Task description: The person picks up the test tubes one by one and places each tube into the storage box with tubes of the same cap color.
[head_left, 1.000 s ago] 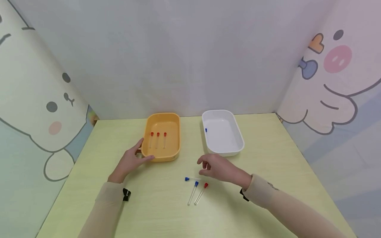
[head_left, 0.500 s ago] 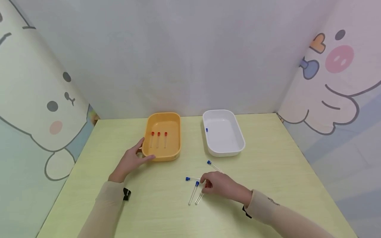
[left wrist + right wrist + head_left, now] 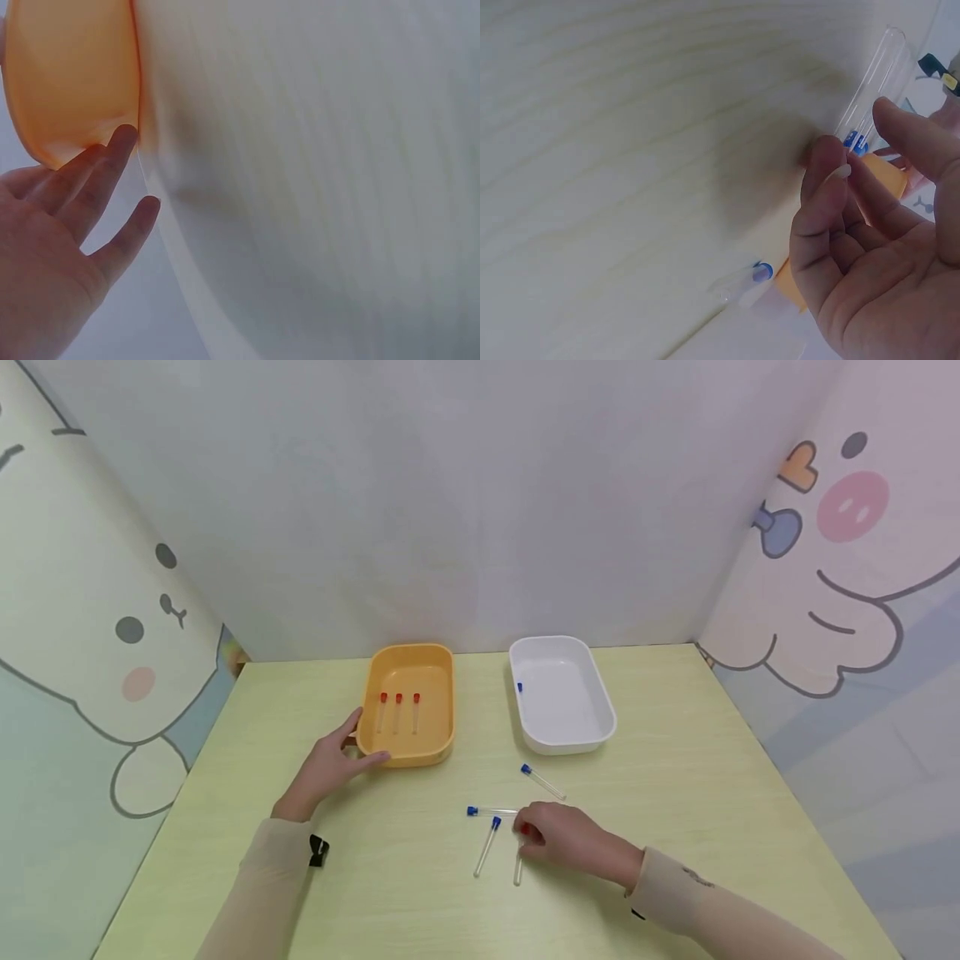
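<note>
In the head view, my left hand [image 3: 326, 772] holds the near left corner of an orange tray [image 3: 435, 685], thumb over the front rim and fingers along the left side. The left wrist view shows those fingers [image 3: 94, 180] fairly straight against the tray wall. My right hand [image 3: 566, 835] pinches a clear test tube [image 3: 518, 870] near its red cap, which is partly covered by the fingers. Close to that hand lie three blue-capped test tubes: one crosswise [image 3: 487, 812], one slanting [image 3: 486, 850] and one farther back [image 3: 543, 782].
Three red-capped tubes [image 3: 416, 714] lie side by side in the orange tray. To its right stands a white tray [image 3: 570, 693] with a small blue cap [image 3: 520, 687] showing at its left wall. Behind the table [image 3: 660, 718] rises a pale wall, with cartoon-printed panels on both sides.
A blue-capped tube now lies before the white tray, where my right hand was. That hand has come down to the red-capped tube and turned it more upright in view. My left hand stays put.
</note>
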Demonstrator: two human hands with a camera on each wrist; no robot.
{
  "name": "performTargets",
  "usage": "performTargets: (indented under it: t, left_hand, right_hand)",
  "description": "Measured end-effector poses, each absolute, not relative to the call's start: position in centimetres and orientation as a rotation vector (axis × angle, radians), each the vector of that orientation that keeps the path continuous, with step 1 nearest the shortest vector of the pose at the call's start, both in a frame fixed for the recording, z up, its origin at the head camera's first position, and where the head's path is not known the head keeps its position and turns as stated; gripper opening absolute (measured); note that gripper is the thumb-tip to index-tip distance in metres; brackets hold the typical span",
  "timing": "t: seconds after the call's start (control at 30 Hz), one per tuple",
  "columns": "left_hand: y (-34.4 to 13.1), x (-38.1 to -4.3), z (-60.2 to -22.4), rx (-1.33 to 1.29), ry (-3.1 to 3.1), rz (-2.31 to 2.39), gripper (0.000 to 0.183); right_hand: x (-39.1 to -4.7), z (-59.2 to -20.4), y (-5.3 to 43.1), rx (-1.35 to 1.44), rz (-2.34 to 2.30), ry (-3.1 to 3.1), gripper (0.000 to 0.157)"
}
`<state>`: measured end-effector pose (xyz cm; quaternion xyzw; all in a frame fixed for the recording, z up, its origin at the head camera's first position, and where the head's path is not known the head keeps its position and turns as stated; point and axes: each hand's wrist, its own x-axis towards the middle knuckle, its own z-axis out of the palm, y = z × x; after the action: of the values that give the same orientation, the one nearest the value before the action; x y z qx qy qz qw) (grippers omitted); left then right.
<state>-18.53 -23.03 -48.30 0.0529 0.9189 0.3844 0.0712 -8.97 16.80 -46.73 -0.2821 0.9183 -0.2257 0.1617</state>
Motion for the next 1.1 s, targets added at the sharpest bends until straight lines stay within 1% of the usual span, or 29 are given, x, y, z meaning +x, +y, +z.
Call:
performTargets:
  t: [0.23, 0.5, 0.8, 1.1]
  left_hand:
    - [-23.0, -18.5, -48.2, 0.142, 2.751, 1.155, 0.116]
    - [-23.0, -18.5, -48.1, 0.127, 2.738, 1.15, 0.118]
    - [-23.1, -18.6, -48.1, 0.124, 2.751, 1.131, 0.117]
    - [-23.1, -18.7, -48.2, 0.131, 2.75, 1.121, 0.118]
  right_hand:
    - [-8.5, -46.7, 17.5, -0.815, -0.569, 2.639, 0.029]
    - [-7.5, -46.8, 17.3, -0.837, -0.483, 2.722, 0.054]
    - [-6.9, -47.2, 16.8, -0.885, -0.406, 2.821, 0.07]
    - [-6.1, -47.7, 16.3, -0.959, -0.24, 2.891, 0.076]
